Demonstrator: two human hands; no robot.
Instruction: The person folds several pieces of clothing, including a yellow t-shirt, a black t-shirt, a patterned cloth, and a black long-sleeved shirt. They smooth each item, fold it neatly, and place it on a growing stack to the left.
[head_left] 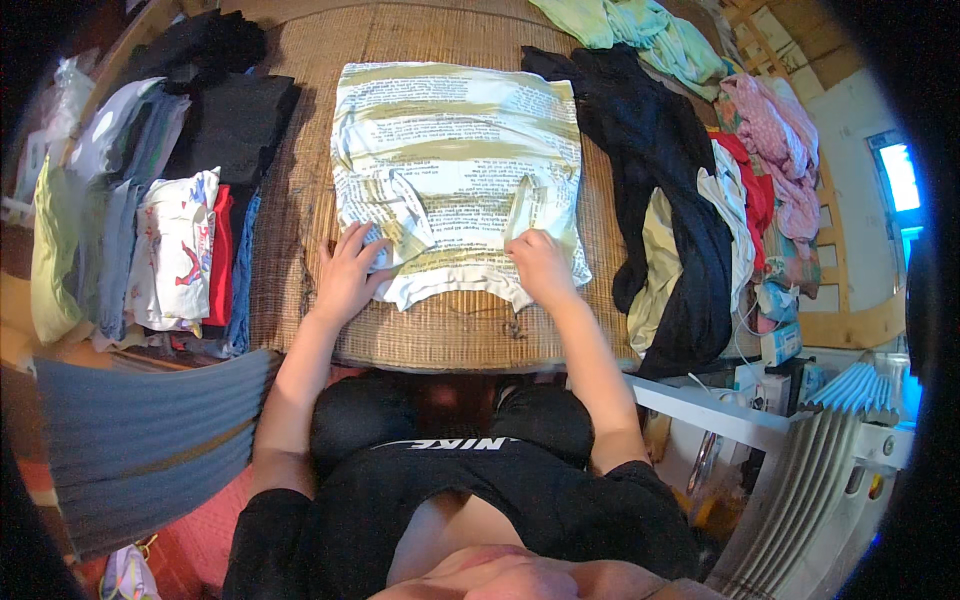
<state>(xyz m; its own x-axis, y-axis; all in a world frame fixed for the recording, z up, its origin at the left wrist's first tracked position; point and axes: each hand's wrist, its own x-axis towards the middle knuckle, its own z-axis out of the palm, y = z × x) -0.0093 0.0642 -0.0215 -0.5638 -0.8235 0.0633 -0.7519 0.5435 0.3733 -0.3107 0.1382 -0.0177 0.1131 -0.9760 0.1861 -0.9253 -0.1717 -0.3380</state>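
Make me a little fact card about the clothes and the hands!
Shirt: white with olive stripes and dark print, spread flat
Left hand: on the shirt, beside the neckline
Right hand: on the shirt, across the neckline
Underneath: woven mat
To the left: folded clothes
To the right: rumpled black clothes, pink cloth

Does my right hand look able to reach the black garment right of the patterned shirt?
Probably yes: between your right hand and the black garment lie only the patterned shirt and mat.
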